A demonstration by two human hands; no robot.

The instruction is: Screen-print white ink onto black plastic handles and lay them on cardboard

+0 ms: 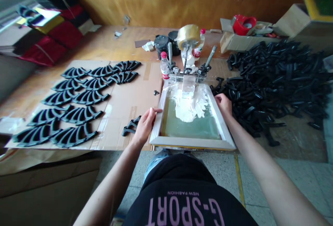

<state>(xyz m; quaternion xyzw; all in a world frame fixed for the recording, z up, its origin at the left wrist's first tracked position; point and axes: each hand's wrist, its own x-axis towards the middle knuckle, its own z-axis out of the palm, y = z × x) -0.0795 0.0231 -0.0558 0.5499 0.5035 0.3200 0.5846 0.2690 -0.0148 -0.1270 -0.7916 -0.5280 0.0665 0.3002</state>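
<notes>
A screen-printing frame [192, 143] lies in front of me, its pale rim around a green mesh [191, 127]. White ink [188, 109] is smeared over the mesh's far half, below a squeegee block [188, 84]. My left hand [146, 123] is closed at the frame's left side, a finger reaching onto the rim. Just left of that hand lie a few curved black plastic handles [130, 127], partly covered by it. At the frame's right edge, my right hand [224, 104] has its fingers curled in; whatever they hold is hidden.
Rows of black handles [80, 115] lie on cardboard [122, 97] at left. A large heap of black parts [281, 80] spreads at right. Behind the frame stand a metal clamp [187, 75], bottles [164, 65], dark tubs [161, 43] and a tape roll [188, 35].
</notes>
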